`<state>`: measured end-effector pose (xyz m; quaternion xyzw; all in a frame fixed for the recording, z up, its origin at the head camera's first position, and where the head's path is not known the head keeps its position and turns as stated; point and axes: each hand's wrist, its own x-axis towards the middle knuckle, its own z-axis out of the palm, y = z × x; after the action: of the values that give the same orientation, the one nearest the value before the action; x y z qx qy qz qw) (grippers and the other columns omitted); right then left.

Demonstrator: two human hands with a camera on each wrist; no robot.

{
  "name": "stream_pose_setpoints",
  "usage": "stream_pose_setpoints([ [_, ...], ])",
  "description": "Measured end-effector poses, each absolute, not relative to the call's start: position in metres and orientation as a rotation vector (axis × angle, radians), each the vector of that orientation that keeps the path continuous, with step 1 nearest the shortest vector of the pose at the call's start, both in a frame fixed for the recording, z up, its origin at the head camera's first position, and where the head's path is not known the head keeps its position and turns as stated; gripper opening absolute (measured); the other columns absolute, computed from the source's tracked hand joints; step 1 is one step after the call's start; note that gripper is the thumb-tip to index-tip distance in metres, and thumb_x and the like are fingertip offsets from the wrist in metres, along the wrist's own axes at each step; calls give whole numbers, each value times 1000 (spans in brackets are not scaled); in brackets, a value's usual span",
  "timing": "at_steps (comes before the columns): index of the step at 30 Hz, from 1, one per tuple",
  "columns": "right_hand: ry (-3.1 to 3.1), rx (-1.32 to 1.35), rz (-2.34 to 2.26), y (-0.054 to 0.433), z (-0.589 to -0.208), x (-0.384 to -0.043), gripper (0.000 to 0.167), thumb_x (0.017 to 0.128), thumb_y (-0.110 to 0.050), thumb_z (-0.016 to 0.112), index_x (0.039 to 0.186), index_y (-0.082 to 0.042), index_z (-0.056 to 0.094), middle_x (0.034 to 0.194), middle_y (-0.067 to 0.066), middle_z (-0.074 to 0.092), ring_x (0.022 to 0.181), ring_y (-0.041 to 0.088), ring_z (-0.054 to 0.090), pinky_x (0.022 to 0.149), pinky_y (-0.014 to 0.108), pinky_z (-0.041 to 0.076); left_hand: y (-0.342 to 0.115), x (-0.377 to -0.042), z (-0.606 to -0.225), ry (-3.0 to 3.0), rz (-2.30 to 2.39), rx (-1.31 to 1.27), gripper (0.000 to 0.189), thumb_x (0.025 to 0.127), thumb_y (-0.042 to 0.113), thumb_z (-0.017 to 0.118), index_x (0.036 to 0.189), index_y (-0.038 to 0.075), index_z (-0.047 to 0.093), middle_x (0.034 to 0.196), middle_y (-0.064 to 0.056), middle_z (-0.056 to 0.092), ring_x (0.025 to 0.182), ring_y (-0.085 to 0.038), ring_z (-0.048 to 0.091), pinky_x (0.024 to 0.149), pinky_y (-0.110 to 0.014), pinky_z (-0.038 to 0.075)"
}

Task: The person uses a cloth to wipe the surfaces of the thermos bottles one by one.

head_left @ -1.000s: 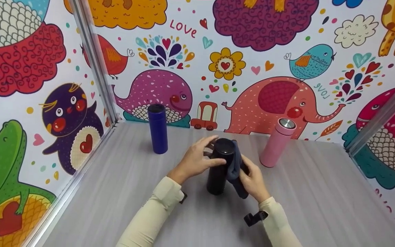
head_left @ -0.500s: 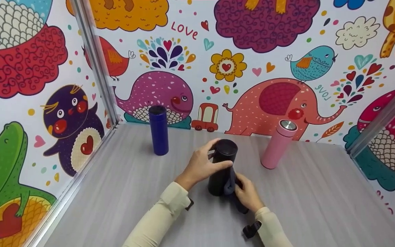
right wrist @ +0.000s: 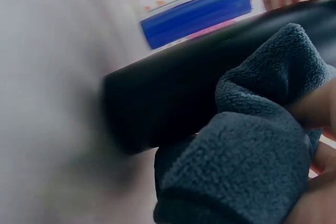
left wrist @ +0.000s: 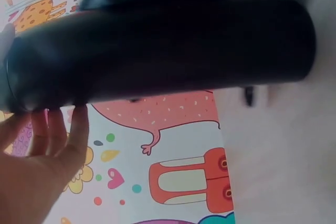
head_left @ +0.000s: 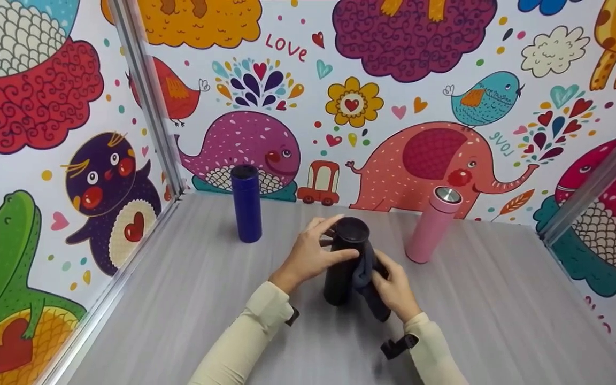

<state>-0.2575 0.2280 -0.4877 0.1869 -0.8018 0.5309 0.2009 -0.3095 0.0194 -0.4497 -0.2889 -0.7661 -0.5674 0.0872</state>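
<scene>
A black thermos bottle [head_left: 338, 283] is upright, leaning slightly, in front of me in the head view. My left hand [head_left: 308, 255] grips it near the lid, fingers behind and thumb across the front. In the left wrist view the fingers curl against the side of the bottle [left wrist: 168, 51]. My right hand [head_left: 398, 287] holds a dark grey-blue towel [head_left: 363, 274] against the bottle's right side. Up close in the right wrist view, the towel [right wrist: 241, 161] is thick and bunched between the fingers. Whether the bottle's base touches the table cannot be told.
A blue bottle [head_left: 247, 208] stands at the back left of the grey table [head_left: 179, 299]. To the back right is a pink bottle [head_left: 430, 230] with a silver-topped lid. Walls printed with cartoon animals close off the back and sides, with metal posts [head_left: 147, 96] at the corners.
My right hand slid the towel down the bottle's side, then back up partway. The bottle's top shifted slightly right with my left hand, which keeps its grip near the lid.
</scene>
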Motion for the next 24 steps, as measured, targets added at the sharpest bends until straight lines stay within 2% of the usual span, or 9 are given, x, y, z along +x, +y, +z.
stream_pose_setpoints([
  [3, -2216, 518, 1502, 225, -461, -249, 39, 87, 21, 57, 125, 13, 61, 120, 23, 66, 106, 13, 60, 92, 19, 47, 16, -310, -449, -2292, -1789, -864, 75, 77, 42, 87, 140, 21, 52, 119, 1, 59, 108, -18, 63, 91, -39, 55],
  [8, -2145, 509, 1518, 223, -434, -245, 42, 87, 21, 57, 128, 13, 60, 122, 23, 65, 108, 11, 59, 95, 18, 45, 8, -311, -446, -2349, -1874, -934, 60, 83, 41, 83, 132, 24, 52, 127, 5, 60, 119, -14, 59, 98, -34, 51],
  [13, -2030, 559, 1500, 220, -418, -243, 42, 87, 23, 56, 128, 15, 58, 120, 28, 64, 105, 7, 60, 95, 18, 46, 4, -312, -443, -2369, -1753, -1032, 60, 89, 39, 77, 140, 18, 54, 133, 2, 57, 120, -18, 57, 96, -33, 51],
  [19, -1963, 588, 1476, 216, -410, -242, 41, 88, 22, 57, 128, 16, 57, 120, 29, 63, 104, 7, 60, 95, 19, 47, 6, -310, -444, -2319, -1654, -1075, 58, 93, 28, 73, 145, 10, 53, 134, -6, 54, 114, -19, 59, 92, -29, 53],
  [24, -1987, 580, 1481, 215, -411, -244, 42, 89, 20, 57, 130, 15, 56, 121, 29, 63, 104, 7, 60, 96, 19, 46, 12, -306, -444, -2341, -1646, -984, 73, 88, 40, 78, 148, 10, 48, 134, -5, 53, 115, -16, 58, 95, -28, 51],
])
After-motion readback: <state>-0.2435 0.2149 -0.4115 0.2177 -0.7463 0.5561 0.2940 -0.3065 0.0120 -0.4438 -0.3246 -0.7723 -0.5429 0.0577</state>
